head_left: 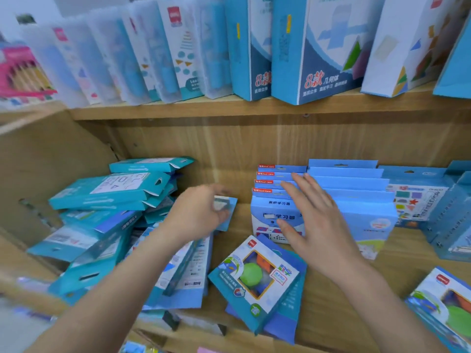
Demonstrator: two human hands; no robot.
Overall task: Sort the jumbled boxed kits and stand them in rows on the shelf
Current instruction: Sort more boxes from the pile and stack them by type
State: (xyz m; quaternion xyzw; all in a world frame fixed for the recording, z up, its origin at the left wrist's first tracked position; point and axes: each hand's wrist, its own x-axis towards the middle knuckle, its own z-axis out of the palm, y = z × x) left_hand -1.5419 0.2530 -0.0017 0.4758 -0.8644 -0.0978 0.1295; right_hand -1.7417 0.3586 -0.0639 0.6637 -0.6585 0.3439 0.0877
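A jumbled pile of teal and blue boxed kits point(109, 197) fills the left of the lower wooden shelf point(331, 289). My left hand point(198, 212) is shut on a small blue boxed kit point(228, 207), held above the pile's right side. A standing row of blue boxed kits point(277, 217) occupies the shelf's middle. My right hand point(316, 220) is open, with fingers spread against the front and top of that row. A blue boxed kit with a green ball window point(257, 278) lies flat in front of the row.
More blue kits point(418, 197) stand in rows to the right. Another green-ball kit point(443, 301) lies at the right front edge. The upper shelf point(229, 108) carries tall standing boxes point(318, 47). The wooden side wall point(46, 154) closes the left.
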